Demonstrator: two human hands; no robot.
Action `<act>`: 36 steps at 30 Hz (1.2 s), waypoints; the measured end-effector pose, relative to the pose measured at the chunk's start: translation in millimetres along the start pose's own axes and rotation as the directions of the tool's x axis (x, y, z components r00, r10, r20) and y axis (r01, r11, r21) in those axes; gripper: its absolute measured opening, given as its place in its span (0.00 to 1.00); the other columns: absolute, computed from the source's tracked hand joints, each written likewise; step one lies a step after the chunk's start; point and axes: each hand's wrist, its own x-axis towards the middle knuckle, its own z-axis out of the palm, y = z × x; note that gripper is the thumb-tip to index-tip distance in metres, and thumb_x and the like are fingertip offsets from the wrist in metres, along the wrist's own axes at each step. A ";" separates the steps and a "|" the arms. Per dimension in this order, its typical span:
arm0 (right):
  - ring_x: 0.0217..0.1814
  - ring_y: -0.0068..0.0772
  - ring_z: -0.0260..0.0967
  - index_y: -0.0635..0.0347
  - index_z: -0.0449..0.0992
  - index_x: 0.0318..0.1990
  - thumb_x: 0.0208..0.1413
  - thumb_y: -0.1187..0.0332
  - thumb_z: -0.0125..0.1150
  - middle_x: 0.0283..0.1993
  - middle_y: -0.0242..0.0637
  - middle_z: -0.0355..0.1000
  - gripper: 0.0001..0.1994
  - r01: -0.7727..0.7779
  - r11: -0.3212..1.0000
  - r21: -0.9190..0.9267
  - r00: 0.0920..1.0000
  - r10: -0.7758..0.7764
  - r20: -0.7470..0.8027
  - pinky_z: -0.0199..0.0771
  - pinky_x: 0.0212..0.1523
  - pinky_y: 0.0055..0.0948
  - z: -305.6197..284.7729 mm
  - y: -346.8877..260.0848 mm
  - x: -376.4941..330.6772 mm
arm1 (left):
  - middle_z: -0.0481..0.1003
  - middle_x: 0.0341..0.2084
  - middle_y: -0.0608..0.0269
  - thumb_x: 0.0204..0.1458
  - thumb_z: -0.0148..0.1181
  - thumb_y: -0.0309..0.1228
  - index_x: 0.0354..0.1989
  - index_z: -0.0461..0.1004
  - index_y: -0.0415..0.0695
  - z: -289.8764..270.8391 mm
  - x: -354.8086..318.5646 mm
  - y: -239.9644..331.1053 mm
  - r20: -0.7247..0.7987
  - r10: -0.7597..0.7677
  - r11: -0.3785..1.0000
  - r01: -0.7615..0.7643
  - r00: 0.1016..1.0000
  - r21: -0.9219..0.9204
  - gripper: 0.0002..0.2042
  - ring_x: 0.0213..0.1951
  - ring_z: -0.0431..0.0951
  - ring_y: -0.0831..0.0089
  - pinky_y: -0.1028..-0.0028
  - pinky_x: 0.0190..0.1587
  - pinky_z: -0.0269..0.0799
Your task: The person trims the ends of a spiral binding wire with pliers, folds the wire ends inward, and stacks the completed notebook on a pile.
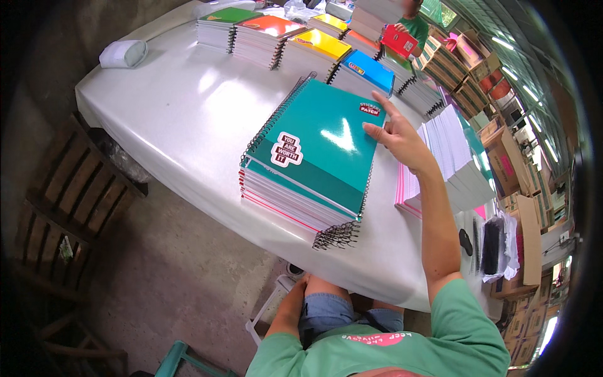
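On the white-covered table in front of me stands a stack of spiral notebooks (314,129), topped by a glossy teal cover with two stickers. Wire coils run along its left side, and more coils stick out at the near right corner. My right hand (402,135) is at the far right edge of the top notebook. Its thumb and index finger are spread apart over the cover; the other fingers are partly hidden. Down by my lap, next to the denim shorts, is my left hand (303,281), its fingers out of sight.
A tall block of white pages (449,157) stands right of my forearm. Stacks of green, orange, yellow and blue notebooks (320,44) line the far side. Behind them a person holds a red notebook (400,40). Wooden chairs (75,195) are at left; cardboard boxes (502,157) pile up at right.
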 end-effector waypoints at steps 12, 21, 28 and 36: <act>0.55 0.48 0.63 0.48 0.64 0.60 0.51 0.35 0.49 0.48 0.49 0.67 0.35 -0.056 0.942 -0.330 0.997 0.034 -0.073 0.62 0.56 0.38 -17.4 24.5 15.2 | 0.77 0.28 0.46 0.45 0.55 0.40 0.32 0.78 0.41 1.4 -230.1 102.1 -0.330 0.669 0.253 0.214 0.665 0.944 0.15 0.35 0.78 0.55 0.62 0.39 0.71; 0.50 0.30 0.65 0.60 0.71 0.52 0.59 0.42 0.44 0.53 0.42 0.67 0.30 0.178 0.727 0.663 0.940 0.074 -0.334 0.63 0.53 0.28 42.7 40.3 28.0 | 0.70 0.49 0.54 0.61 0.44 0.42 0.52 0.68 0.33 238.3 -351.0 234.9 0.311 0.789 -0.584 -0.491 -0.529 0.647 0.22 0.52 0.69 0.65 0.70 0.54 0.60; 0.34 0.25 0.70 0.66 0.78 0.36 0.62 0.45 0.41 0.30 0.39 0.75 0.29 0.244 0.587 0.772 0.874 0.211 -0.437 0.68 0.38 0.25 66.9 39.8 44.7 | 0.75 0.19 0.55 0.61 0.27 0.56 0.25 0.77 0.32 280.8 -302.9 271.7 -0.060 0.943 -0.240 -0.795 -0.327 0.557 0.39 0.27 0.73 0.67 0.72 0.39 0.69; 0.34 0.28 0.71 0.65 0.78 0.33 0.63 0.49 0.40 0.31 0.39 0.75 0.27 0.254 0.662 0.705 0.818 0.242 -0.522 0.69 0.38 0.26 63.2 53.8 48.5 | 0.74 0.19 0.55 0.61 0.25 0.55 0.24 0.76 0.32 293.7 -295.0 258.0 -0.119 0.942 -0.222 -0.846 -0.315 0.484 0.39 0.27 0.74 0.66 0.72 0.39 0.72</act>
